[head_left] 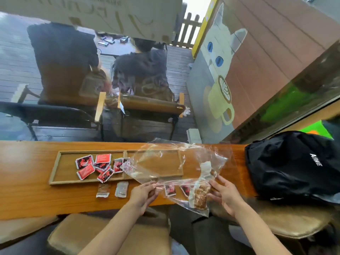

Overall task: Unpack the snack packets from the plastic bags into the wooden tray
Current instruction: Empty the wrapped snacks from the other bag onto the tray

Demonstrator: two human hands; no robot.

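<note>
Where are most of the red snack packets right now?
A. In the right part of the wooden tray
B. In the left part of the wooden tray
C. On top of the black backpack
B: the red snack packets lie piled in the left compartment of the wooden tray.
</note>
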